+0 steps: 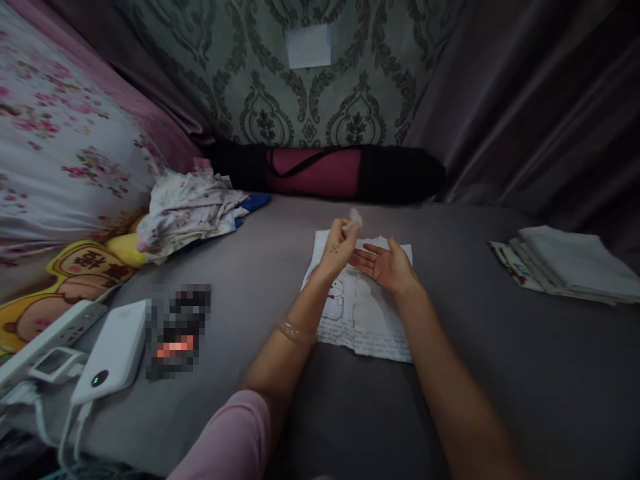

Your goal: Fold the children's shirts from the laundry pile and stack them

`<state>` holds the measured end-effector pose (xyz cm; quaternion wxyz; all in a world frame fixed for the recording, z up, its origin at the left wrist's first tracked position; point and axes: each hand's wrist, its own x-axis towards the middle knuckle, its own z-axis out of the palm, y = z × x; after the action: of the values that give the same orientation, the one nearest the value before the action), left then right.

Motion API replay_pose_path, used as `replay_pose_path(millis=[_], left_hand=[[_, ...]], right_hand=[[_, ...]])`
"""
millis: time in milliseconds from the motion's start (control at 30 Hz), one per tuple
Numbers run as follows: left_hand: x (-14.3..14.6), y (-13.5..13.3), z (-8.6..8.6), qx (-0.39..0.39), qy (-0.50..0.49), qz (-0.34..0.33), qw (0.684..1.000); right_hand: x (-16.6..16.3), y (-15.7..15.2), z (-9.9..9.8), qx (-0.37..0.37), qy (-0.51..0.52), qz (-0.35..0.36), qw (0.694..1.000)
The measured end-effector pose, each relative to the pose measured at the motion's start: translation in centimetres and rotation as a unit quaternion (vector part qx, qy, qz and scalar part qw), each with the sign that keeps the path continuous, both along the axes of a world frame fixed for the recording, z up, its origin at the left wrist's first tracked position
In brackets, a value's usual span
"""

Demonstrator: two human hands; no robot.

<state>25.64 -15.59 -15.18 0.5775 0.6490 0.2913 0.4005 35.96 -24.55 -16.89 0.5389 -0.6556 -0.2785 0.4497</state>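
Observation:
My left hand [340, 248] is closed, raised above a white printed sheet. A small crumpled, whitish piece [355, 217] pokes out of the top of its fingers; whether it is tissue or thin plastic I cannot tell. Close beside it, my right hand [386, 267] has its palm turned up and its fingers apart, with nothing seen in it. Under both hands, the creased white sheet [380, 320] lies on the grey bed surface, bearing a bear drawing and lines of writing. Paper or cloth, I cannot say. A clear bangle [295, 331] rings my left wrist.
To the left lie a white power bank [113, 347], a power strip [80, 330], a yellow plush cushion [75, 273] and crumpled clothes [193, 210]. A black and maroon long bag [315, 173] rests along the wall. At right is a folded stack [575, 263].

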Motion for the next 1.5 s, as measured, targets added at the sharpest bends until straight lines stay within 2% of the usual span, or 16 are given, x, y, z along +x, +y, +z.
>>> replay_pose_path(millis=[67, 100, 233, 300, 367, 467, 600, 700, 767, 867, 933, 1033, 1200, 1400, 1500], left_hand=[[0.0, 0.0, -0.4, 0.028, 0.048, -0.057, 0.997], [-0.2, 0.5, -0.6, 0.034, 0.065, -0.061, 0.995], [-1.6, 4.3, -2.3, 0.058, 0.115, 0.058, 0.99], [-2.5, 6.0, -3.4, 0.074, 0.145, 0.099, 0.982], [-3.2, 6.8, -4.5, 0.086, 0.182, 0.099, 0.974], [-3.8, 6.6, -5.7, 0.123, 0.244, 0.048, 0.961], [-4.1, 5.4, -6.6, 0.182, 0.31, -0.001, 0.933], [-4.1, 4.9, -6.8, 0.22, 0.316, -0.009, 0.923], [-4.1, 4.7, -6.8, 0.247, 0.331, -0.01, 0.911], [-4.1, 4.2, -6.6, 0.28, 0.386, -0.014, 0.879], [-4.1, 4.0, -6.4, 0.293, 0.417, -0.016, 0.86], [-4.2, 3.7, -6.2, 0.296, 0.442, -0.013, 0.847], [-4.2, 3.9, -6.8, 0.284, 0.429, -0.005, 0.858], [-4.1, 4.9, -6.7, 0.213, 0.304, 0.024, 0.928], [-4.3, 5.2, -6.2, 0.196, 0.269, 0.047, 0.942]], right_hand=[[0.6, -0.2, -0.4, 0.016, 0.006, -0.021, 1.0], [0.7, -0.2, -0.6, 0.025, 0.019, -0.038, 0.999], [0.6, 0.1, -1.0, 0.047, 0.11, -0.1, 0.988], [0.3, 0.4, -1.1, 0.037, 0.122, -0.135, 0.983], [0.1, 0.7, -1.2, 0.025, 0.109, -0.174, 0.978], [0.2, 1.0, -1.6, 0.023, 0.068, -0.217, 0.973], [1.0, 0.8, -2.6, 0.009, -0.023, -0.235, 0.972], [1.7, 0.4, -3.0, -0.061, -0.156, -0.218, 0.961], [1.9, 0.0, -3.0, -0.126, -0.278, -0.198, 0.932], [1.7, -0.5, -2.7, -0.183, -0.432, -0.172, 0.866], [1.4, -0.8, -2.5, -0.201, -0.48, -0.154, 0.84], [0.9, -1.0, -2.3, -0.222, -0.496, -0.134, 0.829], [0.2, -1.1, -2.5, -0.223, -0.513, -0.141, 0.817], [0.2, -2.0, -2.2, -0.226, -0.509, -0.17, 0.813], [-0.2, -2.0, -1.1, -0.227, -0.542, -0.143, 0.796]])
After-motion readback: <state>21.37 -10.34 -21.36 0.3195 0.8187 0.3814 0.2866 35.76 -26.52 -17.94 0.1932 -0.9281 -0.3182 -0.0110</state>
